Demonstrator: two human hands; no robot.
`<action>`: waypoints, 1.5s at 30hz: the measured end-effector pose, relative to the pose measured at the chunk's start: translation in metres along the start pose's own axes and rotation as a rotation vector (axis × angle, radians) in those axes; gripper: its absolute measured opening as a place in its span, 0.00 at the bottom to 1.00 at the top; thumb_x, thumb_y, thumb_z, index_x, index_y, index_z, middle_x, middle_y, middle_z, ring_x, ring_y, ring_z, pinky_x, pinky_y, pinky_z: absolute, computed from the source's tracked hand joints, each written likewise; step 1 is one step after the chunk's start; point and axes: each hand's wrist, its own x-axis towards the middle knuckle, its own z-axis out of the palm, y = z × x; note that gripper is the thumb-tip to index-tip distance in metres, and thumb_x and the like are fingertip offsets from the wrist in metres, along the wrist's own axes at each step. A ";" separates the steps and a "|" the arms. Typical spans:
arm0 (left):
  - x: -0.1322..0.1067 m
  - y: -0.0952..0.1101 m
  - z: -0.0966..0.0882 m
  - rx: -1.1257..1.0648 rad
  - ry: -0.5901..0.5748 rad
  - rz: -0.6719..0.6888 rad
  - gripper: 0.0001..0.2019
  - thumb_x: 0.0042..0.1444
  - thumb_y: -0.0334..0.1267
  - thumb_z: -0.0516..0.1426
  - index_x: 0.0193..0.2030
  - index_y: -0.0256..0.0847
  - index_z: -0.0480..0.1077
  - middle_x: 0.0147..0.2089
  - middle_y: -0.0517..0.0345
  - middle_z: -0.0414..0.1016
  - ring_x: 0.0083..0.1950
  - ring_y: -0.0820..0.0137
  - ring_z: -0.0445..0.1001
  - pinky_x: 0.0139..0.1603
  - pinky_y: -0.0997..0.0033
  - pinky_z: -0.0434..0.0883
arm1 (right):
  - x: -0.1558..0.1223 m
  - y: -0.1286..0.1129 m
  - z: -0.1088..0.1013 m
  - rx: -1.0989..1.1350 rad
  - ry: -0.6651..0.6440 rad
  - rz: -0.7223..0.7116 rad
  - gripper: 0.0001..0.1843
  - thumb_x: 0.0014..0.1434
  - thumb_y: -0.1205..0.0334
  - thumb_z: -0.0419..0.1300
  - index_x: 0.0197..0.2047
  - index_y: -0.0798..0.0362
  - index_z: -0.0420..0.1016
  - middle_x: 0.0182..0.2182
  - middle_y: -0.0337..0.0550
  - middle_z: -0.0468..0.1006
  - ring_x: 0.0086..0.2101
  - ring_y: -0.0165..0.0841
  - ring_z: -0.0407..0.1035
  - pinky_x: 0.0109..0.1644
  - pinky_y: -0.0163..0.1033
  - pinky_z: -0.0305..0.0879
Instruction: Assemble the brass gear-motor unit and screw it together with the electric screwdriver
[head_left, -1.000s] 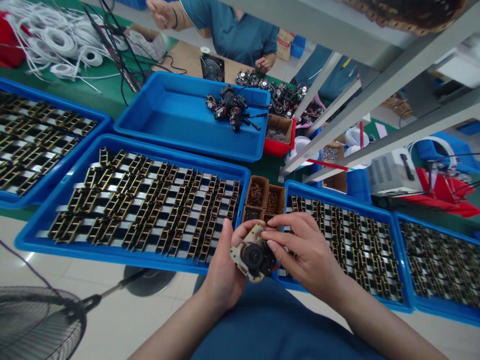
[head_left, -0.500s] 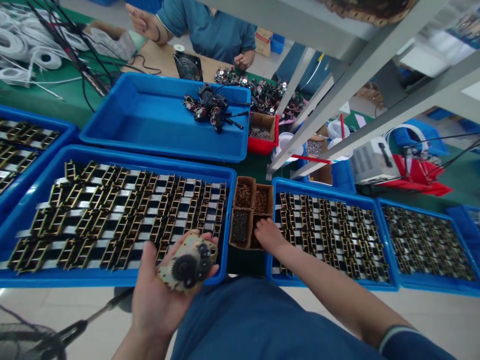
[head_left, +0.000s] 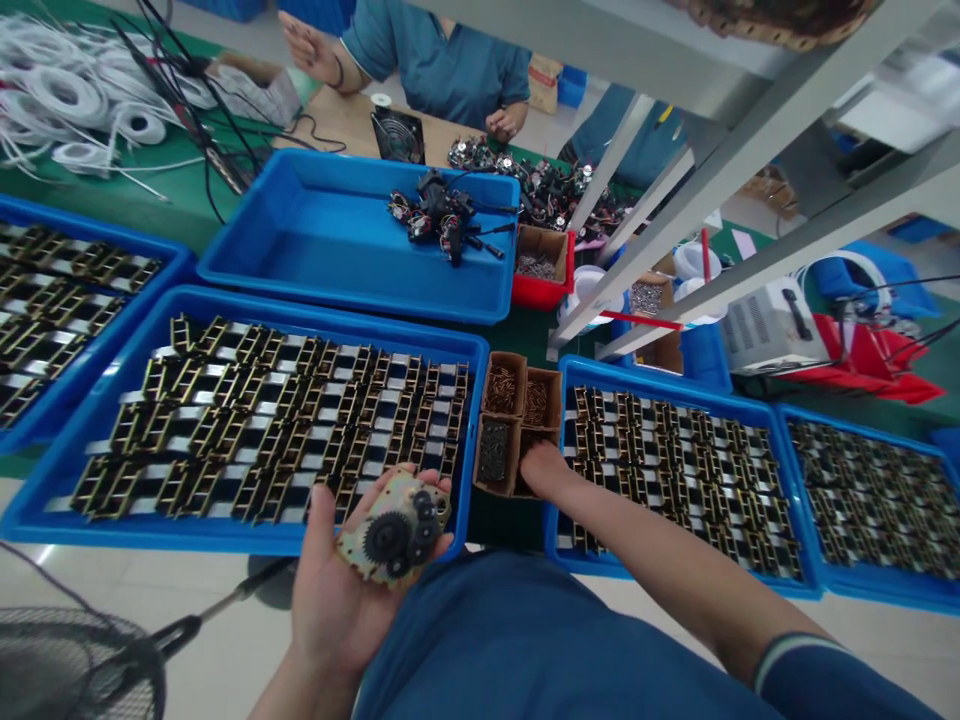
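A gearbox (head_left: 390,535) with a yellowish metal plate and black gears lies face up in my left hand (head_left: 334,610), the fingers curled under it and the thumb standing off to the side. My right hand (head_left: 544,468) reaches down into the near right cardboard box (head_left: 526,491), so its fingers and whatever they touch are hidden. Beside it, another small box holds dark small parts (head_left: 494,450). Two further boxes behind contain copper-coloured pins or screws (head_left: 502,388).
Blue trays (head_left: 247,543) (head_left: 679,590) filled with rows of metal-plated assemblies flank the boxes. Behind sits a blue tray (head_left: 315,240) with wired black parts (head_left: 439,215). Grey shelf posts (head_left: 637,265) slant across the right. A co-worker (head_left: 450,75) sits opposite.
My right hand has sunk deeper into the near right box, hiding its fingers. The view has shifted slightly, and the gearbox stays in my left hand.
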 end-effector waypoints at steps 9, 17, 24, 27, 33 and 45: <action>0.002 0.001 0.028 -0.064 -0.064 -0.084 0.25 0.59 0.56 0.43 0.47 0.38 0.67 0.48 0.43 0.74 0.51 0.55 0.72 0.35 0.55 0.76 | -0.067 0.008 -0.036 0.342 0.262 0.036 0.13 0.65 0.65 0.46 0.38 0.60 0.70 0.36 0.49 0.73 0.39 0.34 0.69 0.43 0.41 0.66; 0.003 -0.009 0.052 -0.068 -0.189 -0.038 0.26 0.58 0.58 0.43 0.45 0.38 0.69 0.45 0.44 0.75 0.47 0.58 0.74 0.38 0.57 0.75 | -0.147 -0.037 -0.106 1.091 0.504 -0.271 0.09 0.63 0.58 0.51 0.34 0.51 0.67 0.33 0.39 0.68 0.34 0.29 0.64 0.38 0.35 0.63; -0.001 -0.012 0.060 -0.072 -0.192 0.036 0.26 0.58 0.58 0.44 0.42 0.36 0.70 0.41 0.48 0.76 0.49 0.60 0.73 0.53 0.58 0.67 | -0.143 -0.056 -0.108 1.046 0.564 -0.193 0.05 0.60 0.63 0.54 0.33 0.51 0.67 0.31 0.38 0.67 0.32 0.29 0.63 0.36 0.34 0.60; -0.001 -0.011 0.059 -0.067 -0.206 0.039 0.26 0.59 0.57 0.44 0.43 0.37 0.70 0.42 0.48 0.76 0.49 0.60 0.73 0.54 0.59 0.65 | -0.142 -0.060 -0.106 1.064 0.581 -0.151 0.05 0.60 0.63 0.54 0.32 0.52 0.67 0.30 0.38 0.66 0.31 0.28 0.62 0.34 0.34 0.59; 0.000 -0.010 0.052 -0.018 -0.245 0.081 0.26 0.59 0.57 0.43 0.44 0.37 0.68 0.42 0.47 0.76 0.47 0.62 0.73 0.52 0.63 0.65 | -0.140 -0.070 -0.103 1.157 0.590 -0.098 0.05 0.59 0.62 0.54 0.31 0.52 0.68 0.30 0.37 0.66 0.30 0.28 0.61 0.35 0.35 0.58; -0.016 -0.011 0.035 -0.109 -0.266 0.044 0.25 0.58 0.57 0.45 0.43 0.37 0.70 0.43 0.48 0.76 0.49 0.59 0.73 0.52 0.58 0.68 | -0.138 -0.089 -0.092 2.068 0.174 -0.079 0.18 0.47 0.58 0.67 0.31 0.51 0.59 0.30 0.34 0.63 0.28 0.24 0.60 0.27 0.29 0.56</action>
